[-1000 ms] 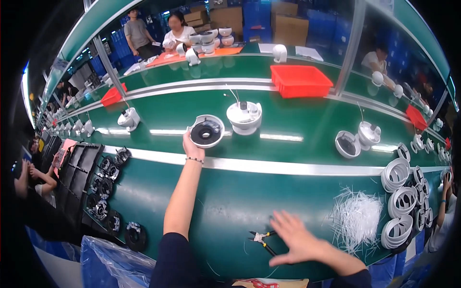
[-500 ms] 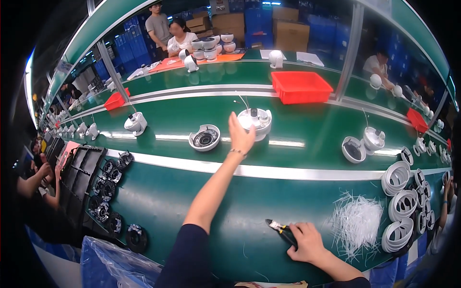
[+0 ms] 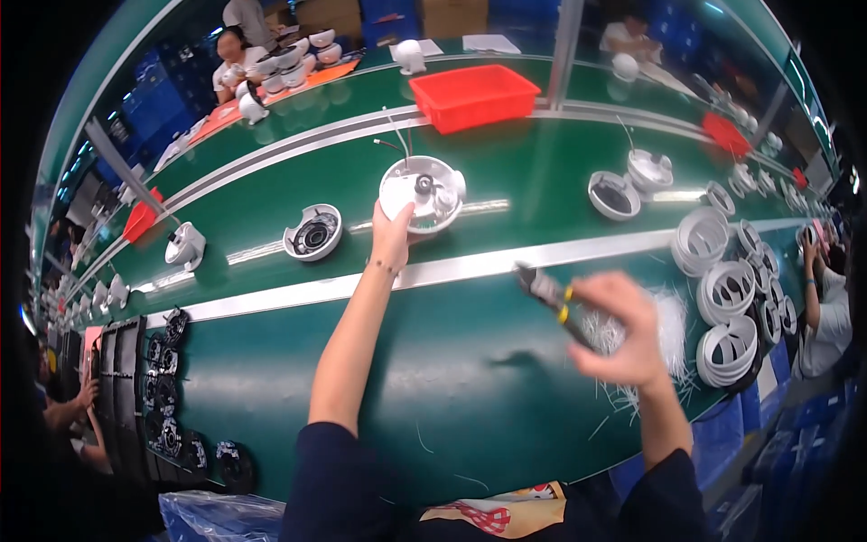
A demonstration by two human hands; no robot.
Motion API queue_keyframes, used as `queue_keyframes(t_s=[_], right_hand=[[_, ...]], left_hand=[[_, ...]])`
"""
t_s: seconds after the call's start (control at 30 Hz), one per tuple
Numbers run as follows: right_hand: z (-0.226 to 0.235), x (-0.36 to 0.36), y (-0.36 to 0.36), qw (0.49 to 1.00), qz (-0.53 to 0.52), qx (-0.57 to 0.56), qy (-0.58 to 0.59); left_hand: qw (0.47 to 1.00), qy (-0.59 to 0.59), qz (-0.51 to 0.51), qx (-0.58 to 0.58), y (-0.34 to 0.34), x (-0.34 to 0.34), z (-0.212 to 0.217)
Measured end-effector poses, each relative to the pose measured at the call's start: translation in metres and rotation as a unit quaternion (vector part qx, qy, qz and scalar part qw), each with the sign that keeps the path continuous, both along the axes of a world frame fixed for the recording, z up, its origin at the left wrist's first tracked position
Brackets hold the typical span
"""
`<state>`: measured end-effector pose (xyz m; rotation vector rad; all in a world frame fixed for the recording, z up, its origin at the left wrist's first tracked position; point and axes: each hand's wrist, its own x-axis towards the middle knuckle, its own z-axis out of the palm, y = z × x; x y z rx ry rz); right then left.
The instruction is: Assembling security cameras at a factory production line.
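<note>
My left hand (image 3: 392, 238) grips the near left rim of a round white camera housing (image 3: 444, 212) on the green conveyor, thumb over its edge. The housing is tilted with its open inside showing, and thin wires rise from its far side. My right hand (image 3: 629, 330), somewhat blurred, holds a pair of side cutters (image 3: 544, 287) with yellow-and-black handles above the bench; their jaws point far left. Left of the housing lies a white cover (image 3: 313, 233) with a black ring part inside.
A red bin (image 3: 474, 101) stands beyond the housing. White plastic strips (image 3: 668, 334) lie in a heap under my right hand, beside stacked white rings (image 3: 727, 352). Black round parts (image 3: 163, 388) line the bench's left side. Another housing (image 3: 648, 169) sits farther right.
My left hand has taken hold of the white housing, which now tips toward me. My right hand has lifted the side cutters off the bench. The whole view has shifted.
</note>
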<state>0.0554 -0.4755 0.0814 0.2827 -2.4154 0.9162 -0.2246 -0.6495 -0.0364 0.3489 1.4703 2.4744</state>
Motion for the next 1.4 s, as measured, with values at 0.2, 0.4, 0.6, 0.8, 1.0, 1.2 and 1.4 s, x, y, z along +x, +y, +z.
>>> queue_keyframes(t_s=[0.2, 0.4, 0.6, 0.8, 1.0, 1.2, 1.4], right_hand=[[0.041, -0.043, 0.007, 0.952, -0.045, 0.283, 0.107], [0.036, -0.053, -0.008, 0.901, -0.053, 0.421, 0.094], [0.034, -0.053, -0.015, 0.878, -0.081, 0.467, 0.069], [0.037, -0.053, -0.017, 0.843, -0.085, 0.530, 0.042], [0.034, -0.045, -0.007, 0.855, -0.067, 0.513, 0.034], [0.028, -0.035, 0.000, 0.898, -0.068, 0.426, 0.085], [0.036, -0.036, -0.007, 0.903, -0.040, 0.413, 0.111]], left_hand=[[0.993, 0.037, -0.108, -0.036, -0.021, 0.102, 0.030], [0.978, 0.116, -0.165, -0.053, -0.027, 0.125, 0.040], [0.975, 0.124, -0.169, -0.068, -0.028, 0.129, 0.039], [0.976, 0.109, -0.171, -0.083, -0.022, 0.133, 0.043], [0.977, 0.096, -0.171, -0.085, -0.023, 0.126, 0.040], [0.976, 0.139, -0.137, -0.099, -0.022, 0.119, 0.043], [0.983, 0.109, -0.125, -0.073, -0.015, 0.121, 0.037]])
